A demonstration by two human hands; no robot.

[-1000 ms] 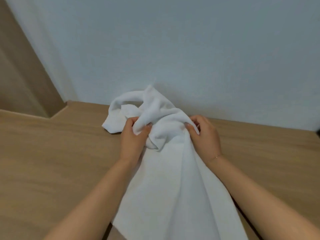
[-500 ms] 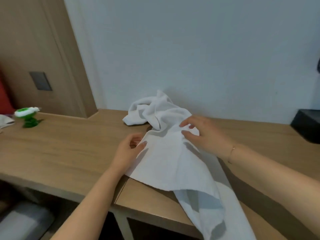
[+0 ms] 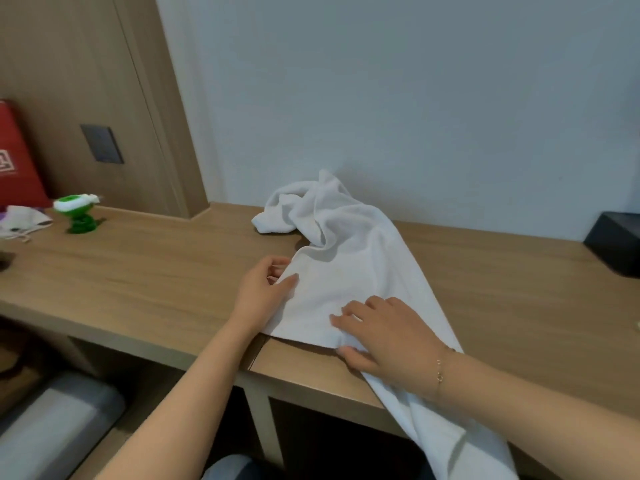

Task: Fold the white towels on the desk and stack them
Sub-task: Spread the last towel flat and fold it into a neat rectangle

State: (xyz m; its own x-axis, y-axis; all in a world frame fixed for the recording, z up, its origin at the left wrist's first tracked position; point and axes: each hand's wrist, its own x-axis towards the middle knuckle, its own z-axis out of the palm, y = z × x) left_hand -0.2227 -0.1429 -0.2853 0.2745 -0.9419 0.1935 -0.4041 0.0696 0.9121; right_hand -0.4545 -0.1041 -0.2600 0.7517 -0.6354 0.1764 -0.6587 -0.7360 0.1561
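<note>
White towel (image 3: 349,271) on wooden desk (image 3: 156,271): looks like 1 long cloth, can't rule out a 2nd in the bunched heap by the wall; near end hangs off desk edge, cut off at frame bottom. Left hand (image 3: 263,292) pinches its left edge, thumb on top. Right hand (image 3: 388,334) w/ fingers spread flat, thumb tucked at the near fold. 1 green toy (image 3: 78,213) far left, blurry.

Soft, even indoor light, moderately bright, no glare. The towel (image 3: 349,268) casts a faint shadow on the desk (image 3: 156,271). Wide-angle bending curves the edges; the whole frame is slightly soft, the corners blurrier.
</note>
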